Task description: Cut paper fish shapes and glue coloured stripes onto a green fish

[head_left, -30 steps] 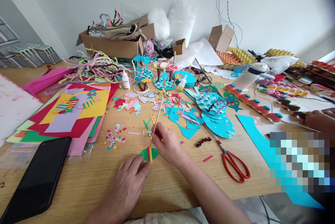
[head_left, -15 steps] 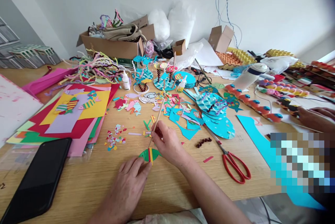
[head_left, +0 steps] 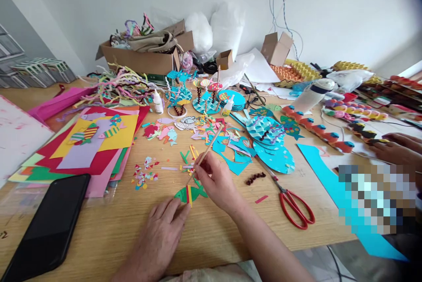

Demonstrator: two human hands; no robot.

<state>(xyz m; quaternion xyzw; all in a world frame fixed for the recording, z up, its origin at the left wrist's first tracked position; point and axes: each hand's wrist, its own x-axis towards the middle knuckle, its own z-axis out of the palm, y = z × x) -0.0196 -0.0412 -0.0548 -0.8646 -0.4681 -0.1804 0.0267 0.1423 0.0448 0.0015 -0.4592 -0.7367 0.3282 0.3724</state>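
Note:
A green paper fish (head_left: 181, 194) lies flat on the wooden table in front of me, with a red and a yellow paper strip (head_left: 190, 195) across its body. My left hand (head_left: 166, 225) rests on the table, its fingers laid out and the tips at the fish's lower edge. A thin wooden stick (head_left: 209, 147) is pinched in my right hand (head_left: 216, 181), slanting so that its lower tip is at the fish's top edge, by the strips. Beyond the hands lie small green and yellow paper strips (head_left: 185, 157). Paper confetti (head_left: 145, 174) is scattered left of the fish.
Red-handled scissors (head_left: 296, 209) lie at right, near a brown curled pipe cleaner (head_left: 255, 179). A black phone (head_left: 49, 225) and stacked coloured paper (head_left: 102, 163) are left. Glue bottles (head_left: 158, 102) stand farther back. Another person's hands (head_left: 398, 150) work at far right.
My right hand has shifted slightly right, uncovering the fish's tail, and the stick leans more to the right. My left hand stays in place. The other person's hands have moved a little.

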